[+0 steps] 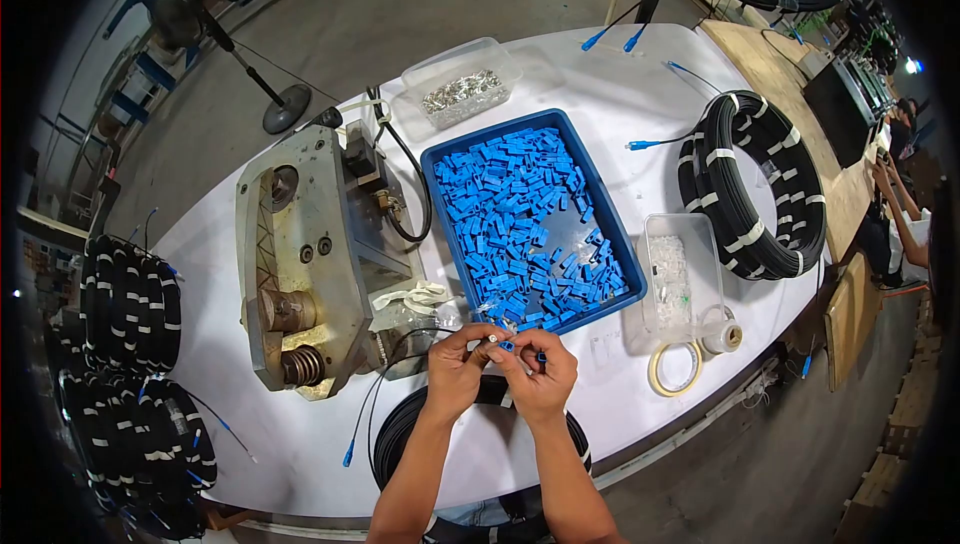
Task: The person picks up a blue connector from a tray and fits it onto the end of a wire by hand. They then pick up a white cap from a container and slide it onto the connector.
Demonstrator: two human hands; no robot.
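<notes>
Both my hands meet just below the near edge of a blue tray (568, 235) full of small blue connector housings (510, 189). In my left hand (456, 374), thumb and fingers pinch the end of a thin black cable, whose pale connector tip (492, 339) shows between the fingertips. My right hand (541, 378) is closed on a blue connector housing (507, 346), held right beside that tip. Another bit of blue shows at the right fingers. Under my forearms lies a coil of black cable (400, 436), partly hidden by them.
Left of the tray stands a metal press (290, 274). A clear box of metal parts (462, 109) sits behind. To the right are a clear box of white parts (685, 279), a tape roll (675, 369) and a black cable coil (750, 184). Another person (905, 234) is at far right.
</notes>
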